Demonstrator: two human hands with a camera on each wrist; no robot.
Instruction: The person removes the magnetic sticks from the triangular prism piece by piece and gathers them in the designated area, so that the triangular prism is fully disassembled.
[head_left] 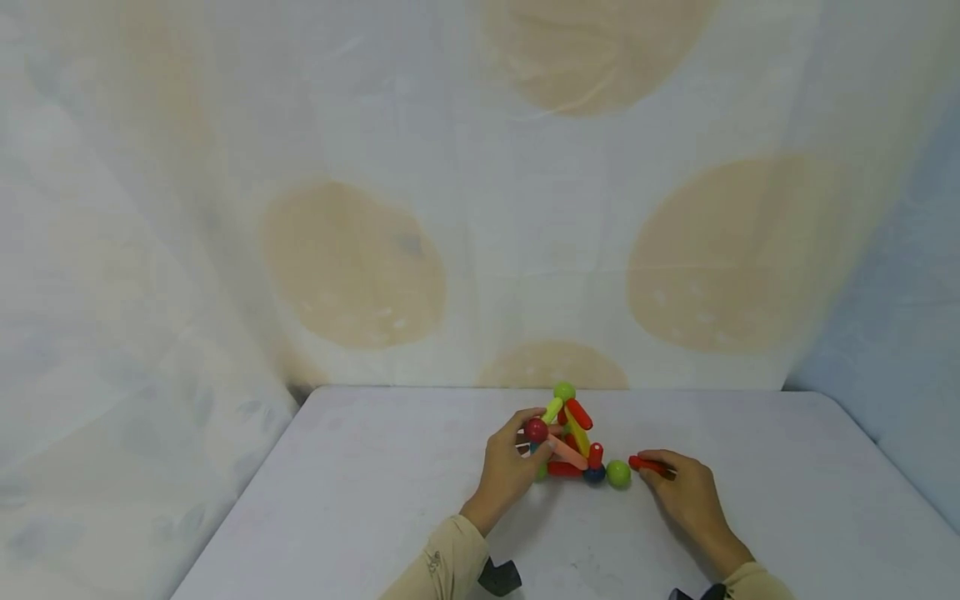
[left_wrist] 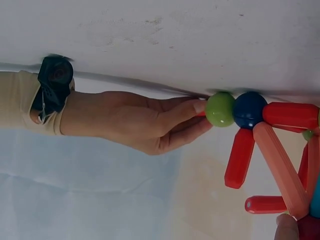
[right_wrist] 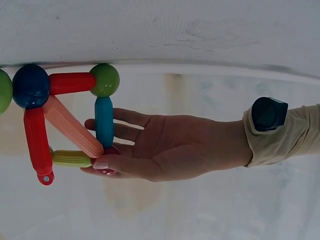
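The little stick-and-ball structure [head_left: 568, 437] sits on the white table [head_left: 360, 500], a bit past the middle toward the back edge, right in front of the hanging cloth backdrop [head_left: 480, 192]. It's a pyramid-ish frame: a green ball [head_left: 564, 391] at the very top, with a yellow-green stick [head_left: 552, 409] and a red stick [head_left: 579, 413] leaning down from it. At the base there's a dark blue ball [head_left: 594, 475] with a short red stick [head_left: 595, 455] standing up off it and another red stick [head_left: 564, 469] lying flat toward your left hand. A salmon stick [head_left: 567, 453] runs diagonally across the front.

Your left hand [head_left: 510, 471] is up against the left side of the frame, thumb and fingers curled round a dark red ball [head_left: 536, 430] where the salmon stick ends. The right wrist view shows a blue stick [right_wrist: 104, 122] running from that ball to a green ball [right_wrist: 104, 80] at the base.

Just right of the dark blue ball, and touching it, sits a loose green ball [head_left: 618, 473]. Your right hand [head_left: 686, 500] rests low on the table beside it, fingers pinching a red stick [head_left: 647, 465] whose tip points at that green ball; in the left wrist view your fingertips [left_wrist: 199, 106] are right up against the ball
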